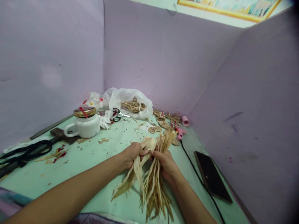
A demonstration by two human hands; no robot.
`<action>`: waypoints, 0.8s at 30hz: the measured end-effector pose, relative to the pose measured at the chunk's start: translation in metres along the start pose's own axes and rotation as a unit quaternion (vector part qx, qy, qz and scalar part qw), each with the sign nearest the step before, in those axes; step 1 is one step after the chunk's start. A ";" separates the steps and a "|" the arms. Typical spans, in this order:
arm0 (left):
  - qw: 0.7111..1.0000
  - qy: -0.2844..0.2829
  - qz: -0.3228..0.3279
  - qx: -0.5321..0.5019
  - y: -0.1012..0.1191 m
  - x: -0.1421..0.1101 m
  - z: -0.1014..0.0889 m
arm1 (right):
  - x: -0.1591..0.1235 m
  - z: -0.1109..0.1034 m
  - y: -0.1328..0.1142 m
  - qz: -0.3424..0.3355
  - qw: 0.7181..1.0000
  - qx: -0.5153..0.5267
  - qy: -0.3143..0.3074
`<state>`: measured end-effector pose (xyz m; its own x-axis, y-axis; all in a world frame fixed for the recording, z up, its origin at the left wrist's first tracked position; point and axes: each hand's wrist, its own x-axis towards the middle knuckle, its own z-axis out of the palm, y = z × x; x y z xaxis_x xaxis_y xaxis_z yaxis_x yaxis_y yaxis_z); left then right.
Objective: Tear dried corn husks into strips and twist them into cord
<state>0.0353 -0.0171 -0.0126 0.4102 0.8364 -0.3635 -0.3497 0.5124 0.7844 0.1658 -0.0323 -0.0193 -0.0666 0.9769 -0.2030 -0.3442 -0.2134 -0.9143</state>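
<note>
While both hands meet over the green table (98, 161), the left hand (132, 154) and the right hand (166, 161) are almost tip to tip. A pale folded piece (148, 143) sits at the far side of that small spot, up against the left hand's fingers. Long pale strips (125, 185) hang from there and slant to the near left.

The big bunch of dry strips (158, 186) is on the right. It runs from near to far, and its far end leans a little to the right. Its loose ends fan out at the near side. The right hand is the closer one to it, for it has the bunch in its grip, close to the far end. So the pale piece is just left of the bunch, and the two seem to touch or almost touch.

The left hand is closed in a pinch on the pale piece, with its thumb on top. The right hand is curled round the bunch, and its thumb points left, at the other thumb. Some fingers are hidden behind the strips, so I cannot tell how they bend.

Far and to the right of the hands is a pink glue gun (180, 133), with flat round woven bits (154, 129) to its left. A dark phone (212, 177) lies to the right.
</note>
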 end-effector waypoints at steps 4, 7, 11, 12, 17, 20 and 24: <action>1.000 0.011 -0.006 -0.024 0.005 0.001 -0.002 | 0.001 -0.004 -0.004 0.019 0.998 0.055 -0.030; 0.999 0.010 -0.018 -0.037 0.008 0.002 -0.004 | 0.001 -0.003 -0.010 0.046 0.996 0.081 -0.016; 0.997 0.028 -0.038 -0.061 0.013 0.006 -0.008 | 0.002 -0.008 -0.021 0.076 0.990 0.121 0.000; 0.996 0.038 -0.036 -0.069 0.015 0.006 -0.009 | 0.003 -0.012 -0.024 0.077 0.987 0.139 -0.005; 0.995 0.049 0.012 -0.084 0.029 0.007 -0.020 | 0.001 -0.040 -0.048 0.078 0.980 0.157 -0.090; 0.995 0.049 0.021 -0.081 0.037 0.007 -0.027 | -0.003 -0.060 -0.061 0.029 0.973 0.183 -0.138; 0.995 0.071 0.024 -0.064 0.043 0.005 -0.028 | -0.010 -0.082 -0.078 -0.043 0.952 0.251 -0.170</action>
<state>-0.0019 0.0146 0.0055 0.2699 0.8747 -0.4027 -0.4736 0.4847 0.7354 0.2705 -0.0264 0.0255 -0.2878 0.9552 0.0687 -0.7609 -0.1845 -0.6221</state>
